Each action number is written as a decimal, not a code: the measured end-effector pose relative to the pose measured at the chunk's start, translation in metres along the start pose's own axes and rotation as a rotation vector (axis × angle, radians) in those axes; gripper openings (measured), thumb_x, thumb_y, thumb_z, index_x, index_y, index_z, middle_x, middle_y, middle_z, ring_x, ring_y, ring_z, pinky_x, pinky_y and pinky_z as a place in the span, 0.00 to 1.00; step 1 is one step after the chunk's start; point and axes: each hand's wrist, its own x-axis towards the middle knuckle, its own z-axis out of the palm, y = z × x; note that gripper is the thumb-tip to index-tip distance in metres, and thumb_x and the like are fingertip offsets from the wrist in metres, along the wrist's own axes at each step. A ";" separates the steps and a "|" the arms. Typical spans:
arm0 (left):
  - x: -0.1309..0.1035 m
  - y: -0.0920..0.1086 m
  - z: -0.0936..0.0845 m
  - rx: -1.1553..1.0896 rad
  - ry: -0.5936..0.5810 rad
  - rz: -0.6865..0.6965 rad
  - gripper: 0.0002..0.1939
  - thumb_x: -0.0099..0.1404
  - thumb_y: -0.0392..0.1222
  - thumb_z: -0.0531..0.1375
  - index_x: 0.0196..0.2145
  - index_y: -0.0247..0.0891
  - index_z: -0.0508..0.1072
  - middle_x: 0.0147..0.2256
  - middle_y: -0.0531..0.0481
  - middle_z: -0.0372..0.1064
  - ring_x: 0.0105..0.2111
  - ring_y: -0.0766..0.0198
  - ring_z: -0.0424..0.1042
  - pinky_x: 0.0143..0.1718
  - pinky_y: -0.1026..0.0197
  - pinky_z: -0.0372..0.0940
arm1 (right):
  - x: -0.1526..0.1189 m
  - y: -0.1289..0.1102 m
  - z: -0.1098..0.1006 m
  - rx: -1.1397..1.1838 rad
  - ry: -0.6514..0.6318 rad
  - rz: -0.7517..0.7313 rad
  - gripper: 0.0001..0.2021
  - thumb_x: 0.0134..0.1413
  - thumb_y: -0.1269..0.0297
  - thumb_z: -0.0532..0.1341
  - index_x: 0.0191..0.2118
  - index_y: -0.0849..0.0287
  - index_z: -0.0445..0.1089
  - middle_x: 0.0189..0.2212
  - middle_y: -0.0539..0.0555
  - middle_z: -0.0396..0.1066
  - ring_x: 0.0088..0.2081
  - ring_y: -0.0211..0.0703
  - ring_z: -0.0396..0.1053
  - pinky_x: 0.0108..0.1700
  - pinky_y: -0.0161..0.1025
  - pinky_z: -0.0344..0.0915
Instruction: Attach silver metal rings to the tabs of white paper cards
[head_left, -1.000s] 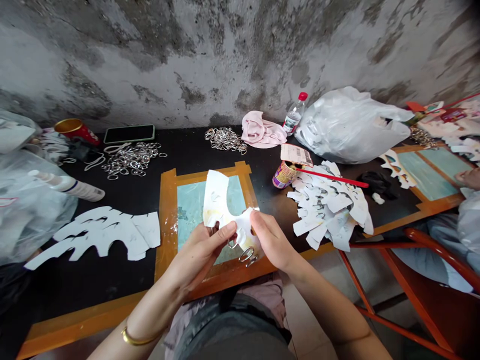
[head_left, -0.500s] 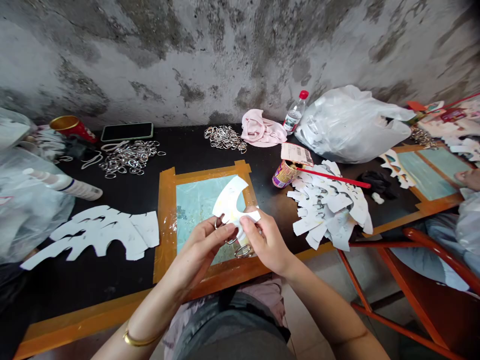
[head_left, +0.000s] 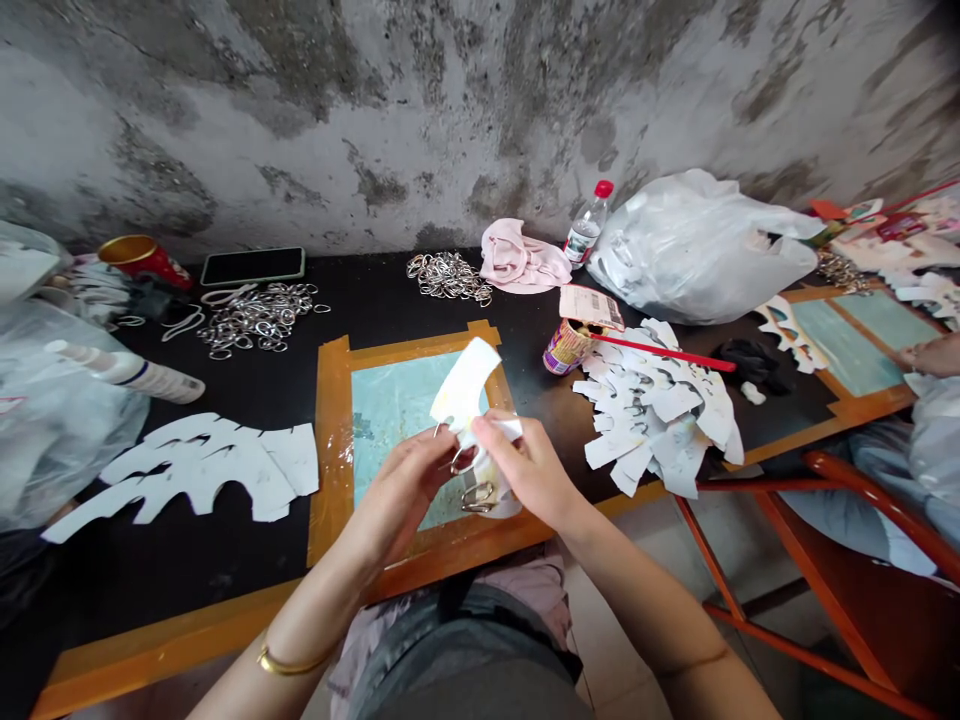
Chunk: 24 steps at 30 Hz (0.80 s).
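Observation:
A white curved cut-out piece (head_left: 466,382) is held up above the taped pale-blue sheet (head_left: 401,375). My left hand (head_left: 409,480) is closed, its fingertips at the piece's near-left edge beside metal rings (head_left: 465,460). My right hand (head_left: 529,468) pinches the piece from the right, thumb on top. Below the fingers, more metal rings (head_left: 478,497) hang along the piece's lower part. My left fingertips are partly hidden, so I cannot tell whether they grip a ring too.
White cut-outs lie in a row (head_left: 217,465) at left and a pile (head_left: 664,410) at right. Ring heaps (head_left: 259,315) (head_left: 448,278), a glue-like bottle (head_left: 127,372), a phone (head_left: 253,266), a patterned cup (head_left: 566,348), a plastic bag (head_left: 697,250) and another person's hand (head_left: 930,355) are around.
The white piece has turned and tilted in my hands, with its lower part and rings showing more below. My right hand has shifted slightly along it.

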 end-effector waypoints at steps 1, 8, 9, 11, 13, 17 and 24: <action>-0.001 0.001 0.001 -0.037 -0.027 0.008 0.15 0.63 0.51 0.60 0.37 0.36 0.76 0.38 0.46 0.71 0.41 0.60 0.68 0.46 0.59 0.63 | 0.004 0.001 0.002 0.091 0.087 0.009 0.19 0.60 0.50 0.57 0.27 0.60 0.64 0.21 0.47 0.59 0.24 0.34 0.57 0.27 0.32 0.55; -0.003 -0.004 -0.002 0.276 -0.081 0.036 0.19 0.59 0.43 0.67 0.47 0.40 0.71 0.37 0.48 0.70 0.38 0.63 0.69 0.42 0.63 0.62 | 0.020 0.003 0.013 0.431 0.429 0.224 0.22 0.52 0.41 0.59 0.31 0.59 0.67 0.21 0.50 0.64 0.23 0.38 0.63 0.24 0.34 0.59; -0.002 -0.005 -0.003 0.272 -0.075 0.023 0.17 0.59 0.43 0.67 0.45 0.39 0.72 0.34 0.50 0.70 0.35 0.65 0.68 0.40 0.64 0.62 | 0.019 0.002 0.014 0.429 0.408 0.232 0.22 0.52 0.41 0.59 0.31 0.59 0.68 0.22 0.50 0.65 0.23 0.38 0.63 0.24 0.34 0.59; 0.000 -0.005 -0.004 0.211 -0.092 -0.017 0.14 0.58 0.43 0.67 0.41 0.38 0.74 0.32 0.50 0.71 0.33 0.66 0.69 0.38 0.65 0.62 | 0.015 0.002 0.015 0.436 0.341 0.196 0.22 0.52 0.41 0.59 0.33 0.59 0.68 0.23 0.50 0.66 0.23 0.37 0.63 0.24 0.34 0.61; 0.001 -0.004 -0.003 0.101 -0.191 -0.114 0.12 0.60 0.46 0.65 0.38 0.36 0.75 0.36 0.45 0.72 0.37 0.62 0.71 0.41 0.62 0.64 | 0.012 0.001 0.015 0.428 0.287 0.153 0.21 0.52 0.43 0.61 0.33 0.59 0.67 0.22 0.48 0.64 0.21 0.35 0.60 0.21 0.33 0.59; -0.002 -0.003 0.000 -0.115 -0.351 -0.284 0.13 0.63 0.47 0.63 0.41 0.37 0.77 0.40 0.41 0.74 0.40 0.58 0.73 0.44 0.57 0.66 | 0.008 0.000 0.013 0.368 0.252 0.152 0.19 0.53 0.45 0.63 0.31 0.59 0.64 0.18 0.45 0.59 0.16 0.30 0.53 0.14 0.30 0.48; 0.002 -0.001 0.001 -0.052 -0.098 -0.170 0.09 0.56 0.39 0.69 0.33 0.36 0.74 0.31 0.51 0.71 0.29 0.69 0.70 0.34 0.67 0.66 | 0.005 0.010 0.016 0.428 0.330 -0.059 0.12 0.56 0.55 0.64 0.40 0.59 0.70 0.35 0.52 0.72 0.36 0.36 0.69 0.39 0.32 0.67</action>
